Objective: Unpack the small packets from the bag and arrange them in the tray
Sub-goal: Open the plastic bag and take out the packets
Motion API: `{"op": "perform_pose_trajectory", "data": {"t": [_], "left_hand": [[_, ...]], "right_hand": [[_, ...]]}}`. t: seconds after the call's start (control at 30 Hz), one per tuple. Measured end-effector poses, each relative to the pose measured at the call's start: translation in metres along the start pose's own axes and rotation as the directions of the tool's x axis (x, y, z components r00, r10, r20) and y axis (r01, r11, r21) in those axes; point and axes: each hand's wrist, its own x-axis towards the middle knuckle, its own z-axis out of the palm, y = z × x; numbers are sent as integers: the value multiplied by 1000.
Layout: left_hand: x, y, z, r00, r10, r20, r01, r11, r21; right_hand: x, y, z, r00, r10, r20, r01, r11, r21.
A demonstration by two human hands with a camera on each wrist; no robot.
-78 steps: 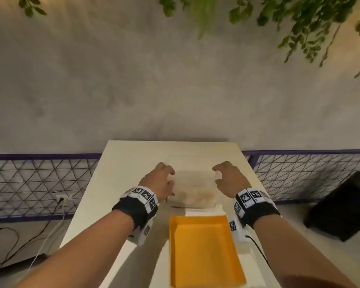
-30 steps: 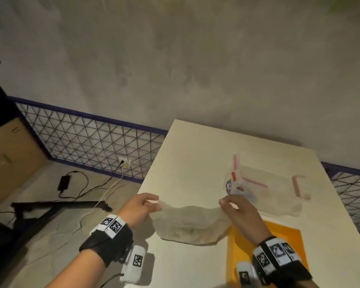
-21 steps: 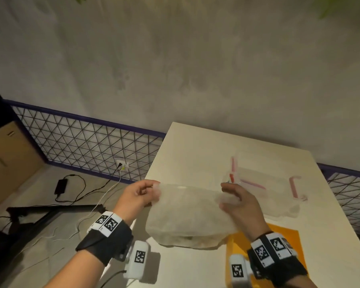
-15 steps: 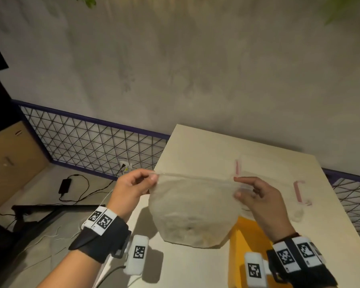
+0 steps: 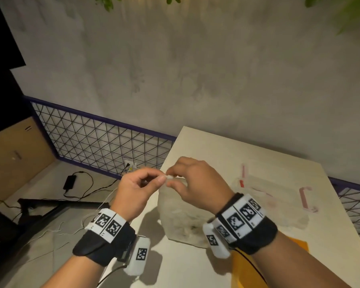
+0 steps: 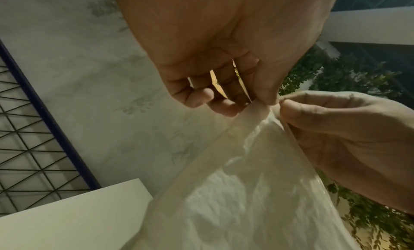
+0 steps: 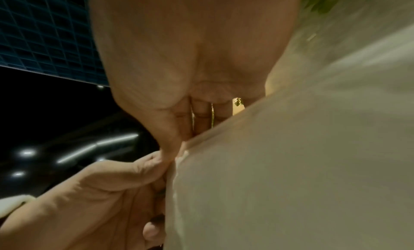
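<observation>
Cream table point(image 5: 227, 148) meets grey wall point(image 5: 195, 69), purple-railed mesh fence point(image 5: 104, 140) beside it.

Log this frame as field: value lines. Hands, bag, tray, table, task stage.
left hand: pinches the bag's top edge
right hand: pinches the same edge, fingertips meeting the left's
bag: translucent, held up, bottom on the table
bag mouth: cannot tell if open
packets: faint shapes low inside the bag
tray: orange, mostly hidden by the right arm
table: pale top
stage: no packet seen outside the bag
</observation>
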Motion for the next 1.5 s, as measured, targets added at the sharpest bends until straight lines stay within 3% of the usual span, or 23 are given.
{"op": "perform_pose_trajectory", "data": {"t": [0.27, 0.47, 0.63, 0.8, 1.0, 1.17, 1.27, 1.4, 1.5], "left_hand": [[-3, 5, -4, 999, 12, -39, -11, 999, 34], [0, 5, -9, 999, 15, -44, -12, 999, 49], [-4, -2, -3, 999, -2, -52, 4, 999, 34], [-6, -7, -1, 998, 3, -57, 0, 999, 54], [-7, 9, -3, 997, -51, 53, 51, 999, -7], [-8, 31, 6, 989, -127, 76, 105, 963, 250], [-7, 37, 6, 986, -148, 72, 113, 928, 356], [-6, 37, -1, 981, -179, 77, 119, 864, 488], [-6, 36, 2, 972, -216, 88, 89, 690, 719]], "right_hand": [[3, -5, 2, 1000, 13, -28, -10, 997, 79], [-53, 48, -22, 983, 163, -83, -152, 981, 120], [-110, 90, -41, 946, 291, -143, -275, 954, 123], [-134, 105, -49, 909, 376, -179, -351, 923, 156], [-133, 97, -52, 856, 511, -74, -466, 826, 318], [-116, 79, -44, 793, 609, -1, -530, 691, 492], [-110, 72, -39, 792, 609, 35, -531, 661, 530], [-109, 70, -35, 804, 595, -13, -546, 746, 381], [-108, 67, -31, 823, 566, -52, -537, 804, 254]]}}
